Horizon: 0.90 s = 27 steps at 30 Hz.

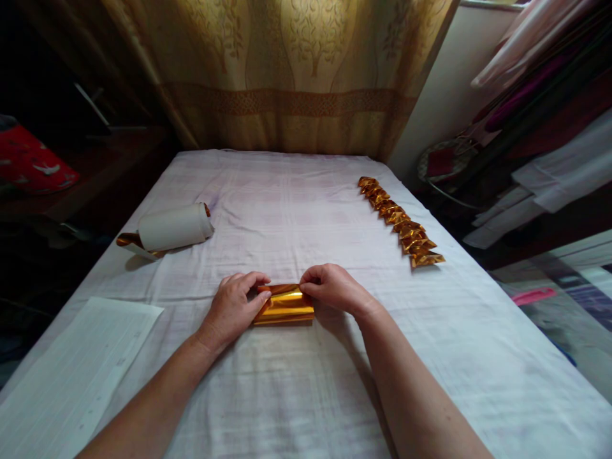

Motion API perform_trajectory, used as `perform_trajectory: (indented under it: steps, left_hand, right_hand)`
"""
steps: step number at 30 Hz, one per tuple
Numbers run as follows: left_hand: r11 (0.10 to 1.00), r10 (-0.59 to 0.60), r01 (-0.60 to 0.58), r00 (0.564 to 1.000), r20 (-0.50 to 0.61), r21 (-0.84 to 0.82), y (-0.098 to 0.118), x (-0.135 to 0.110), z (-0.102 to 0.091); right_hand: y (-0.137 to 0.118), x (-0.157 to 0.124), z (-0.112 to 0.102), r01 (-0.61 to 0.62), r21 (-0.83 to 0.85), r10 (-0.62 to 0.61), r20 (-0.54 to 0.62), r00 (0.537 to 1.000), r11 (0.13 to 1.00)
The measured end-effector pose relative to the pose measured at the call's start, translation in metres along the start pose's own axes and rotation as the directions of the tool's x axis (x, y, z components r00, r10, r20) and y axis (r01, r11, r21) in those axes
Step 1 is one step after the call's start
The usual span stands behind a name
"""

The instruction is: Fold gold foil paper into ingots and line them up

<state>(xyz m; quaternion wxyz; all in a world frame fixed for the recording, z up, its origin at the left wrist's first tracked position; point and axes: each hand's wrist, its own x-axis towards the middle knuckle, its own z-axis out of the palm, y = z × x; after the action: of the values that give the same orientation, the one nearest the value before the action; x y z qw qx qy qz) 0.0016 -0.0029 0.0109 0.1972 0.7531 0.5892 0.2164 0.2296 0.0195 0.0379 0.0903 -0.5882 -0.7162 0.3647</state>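
Note:
A shiny gold foil sheet (285, 311), curled over at its far edge, lies in front of me on the cloth. Its left end is gripped by my left hand (235, 302), with the thumb on top and the other fingers bent behind the far edge. At the far right corner, my right hand (333, 288) pinches the foil between thumb and fingertips. The fingertips behind the fold are partly hidden. Off to the right is a row of folded gold foil pieces (396, 218), pointed and overlapping.
A white-backed roll of gold foil (173, 228) rests at the left. Ruled paper (81, 376) lies near the left edge of the cloth-covered table (287, 191). A patterned curtain (287, 76) hangs behind it, and hanging clothes (559, 166) are at the right.

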Motion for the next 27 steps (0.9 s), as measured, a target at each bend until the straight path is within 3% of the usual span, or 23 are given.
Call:
perform_trajectory:
  steps: [7, 16, 27]
  left_hand:
    - [0.996, 0.05, -0.048, 0.998, -0.023, 0.077, -0.002, -0.002, 0.003]
    - [0.987, 0.116, -0.111, 0.992, -0.042, 0.119, -0.002, -0.004, 0.005]
    - [0.979, 0.134, -0.125, 0.989, -0.053, 0.159, 0.002, -0.005, 0.004]
  right_hand:
    - [0.0, 0.001, 0.002, 0.01, -0.06, -0.011, -0.017, 1.0, 0.998]
    - [-0.011, -0.001, 0.004, -0.038, -0.27, 0.018, -0.073, 0.997, 0.962]
    - [-0.016, -0.003, 0.003, -0.056, -0.322, 0.033, -0.074, 0.997, 0.945]
